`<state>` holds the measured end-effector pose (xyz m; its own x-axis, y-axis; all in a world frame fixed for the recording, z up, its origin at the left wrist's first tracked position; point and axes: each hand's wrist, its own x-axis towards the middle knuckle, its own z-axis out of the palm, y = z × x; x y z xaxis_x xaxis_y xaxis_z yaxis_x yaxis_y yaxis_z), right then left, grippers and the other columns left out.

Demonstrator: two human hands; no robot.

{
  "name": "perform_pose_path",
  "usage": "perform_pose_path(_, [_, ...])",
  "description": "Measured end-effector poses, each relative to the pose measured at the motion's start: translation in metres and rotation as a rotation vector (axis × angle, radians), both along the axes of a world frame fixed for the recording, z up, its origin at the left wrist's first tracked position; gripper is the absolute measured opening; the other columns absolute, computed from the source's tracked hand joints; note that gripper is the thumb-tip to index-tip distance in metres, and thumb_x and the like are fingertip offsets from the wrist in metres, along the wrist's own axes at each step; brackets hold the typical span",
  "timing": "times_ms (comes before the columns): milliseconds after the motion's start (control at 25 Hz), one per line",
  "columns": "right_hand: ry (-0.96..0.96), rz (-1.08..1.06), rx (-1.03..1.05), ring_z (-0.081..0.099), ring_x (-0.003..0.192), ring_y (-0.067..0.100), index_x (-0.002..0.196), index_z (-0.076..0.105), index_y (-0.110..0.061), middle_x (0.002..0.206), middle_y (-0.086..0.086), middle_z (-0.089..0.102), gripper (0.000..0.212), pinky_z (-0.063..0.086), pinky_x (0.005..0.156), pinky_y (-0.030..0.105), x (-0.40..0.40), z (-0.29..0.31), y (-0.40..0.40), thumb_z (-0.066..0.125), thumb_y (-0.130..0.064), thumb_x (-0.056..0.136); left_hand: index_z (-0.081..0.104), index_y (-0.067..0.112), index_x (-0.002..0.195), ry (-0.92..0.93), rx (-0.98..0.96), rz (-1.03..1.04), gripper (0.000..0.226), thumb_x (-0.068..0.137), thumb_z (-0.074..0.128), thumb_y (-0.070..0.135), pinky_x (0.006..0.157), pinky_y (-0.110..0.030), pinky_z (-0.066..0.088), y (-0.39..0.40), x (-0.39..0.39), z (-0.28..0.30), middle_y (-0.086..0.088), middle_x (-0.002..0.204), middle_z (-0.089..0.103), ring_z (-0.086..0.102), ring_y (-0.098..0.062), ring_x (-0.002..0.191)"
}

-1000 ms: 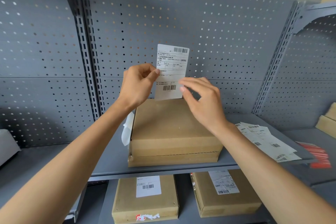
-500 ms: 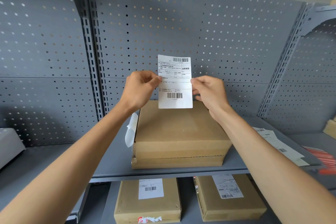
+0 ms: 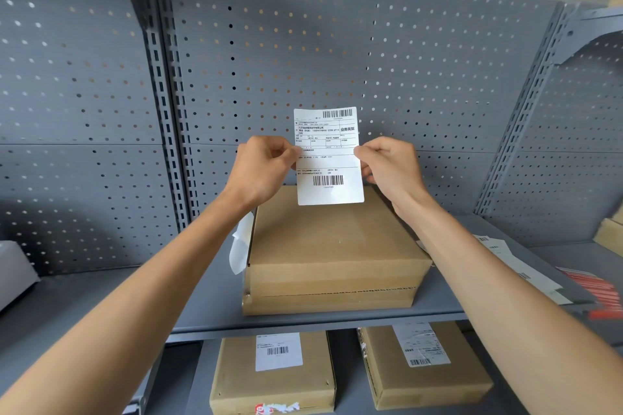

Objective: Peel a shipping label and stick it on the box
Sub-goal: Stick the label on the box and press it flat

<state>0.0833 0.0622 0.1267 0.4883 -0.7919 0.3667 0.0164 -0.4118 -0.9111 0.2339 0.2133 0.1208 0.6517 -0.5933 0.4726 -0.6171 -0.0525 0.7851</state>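
Note:
A white shipping label (image 3: 328, 158) with two barcodes is held upright above the far edge of a brown cardboard box (image 3: 333, 246) on the grey shelf. My left hand (image 3: 264, 168) pinches the label's left edge. My right hand (image 3: 391, 167) pinches its right edge. The label hangs clear of the box top, its lower edge just over the box's back. The top of the box is bare.
A curled white backing sheet (image 3: 241, 246) lies left of the box. More label sheets (image 3: 515, 263) and red stickers (image 3: 596, 290) lie at the right of the shelf (image 3: 202, 307). Two labelled boxes (image 3: 273, 371) (image 3: 424, 360) sit on the shelf below. A perforated back panel (image 3: 303, 44) stands behind.
My right hand moved from the label's lower front to its right edge and now pinches it. The label straightened and sits squarely between both hands.

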Motion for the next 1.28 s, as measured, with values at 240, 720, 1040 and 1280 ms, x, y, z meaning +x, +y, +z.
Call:
perform_pose_path(240, [0.105,-0.006,-0.02,0.062,0.068,0.017,0.078,0.072,-0.005,0.083,0.014,0.075,0.016,0.057,0.076,0.05,0.0,0.002,-0.003,0.066,-0.019,0.076,0.073,0.008,0.074,-0.073,0.067,0.057,0.032,0.094,0.058,0.027,0.043,-0.017,0.031,-0.003,-0.001,0.0,-0.007,0.073,0.075,0.036,-0.008,0.044])
perform_pose_path(720, [0.408,0.053,-0.03,0.042,0.07,0.016,0.075,0.063,-0.012,0.073,0.004,0.049,0.028,0.032,0.072,0.034,0.005,-0.007,-0.002,0.061,-0.036,0.061,0.073,0.006,0.073,0.052,0.267,0.019,0.027,0.092,0.059,0.019,0.042,-0.011,0.032,0.002,0.001,-0.008,0.017,0.042,0.056,0.04,-0.012,0.051])
perform_pose_path(1040, [0.525,0.089,-0.087,0.037,0.068,0.017,0.07,0.057,-0.013,0.069,0.007,0.043,0.013,0.027,0.067,0.032,-0.003,-0.02,-0.004,0.063,-0.023,0.076,0.065,0.012,0.061,0.063,0.384,0.03,0.029,0.086,0.062,0.027,0.068,-0.033,0.038,0.002,0.002,-0.023,0.005,0.06,0.058,0.047,-0.02,0.067])
perform_pose_path(1280, [0.585,0.08,-0.135,0.036,0.068,0.017,0.068,0.057,-0.014,0.069,0.007,0.042,0.012,0.027,0.066,0.033,-0.004,-0.027,-0.006,0.062,-0.02,0.076,0.073,0.01,0.071,0.009,0.43,0.012,0.03,0.08,0.059,0.036,0.095,-0.049,0.053,-0.001,0.0,-0.032,0.003,0.091,0.076,0.064,-0.034,0.094])
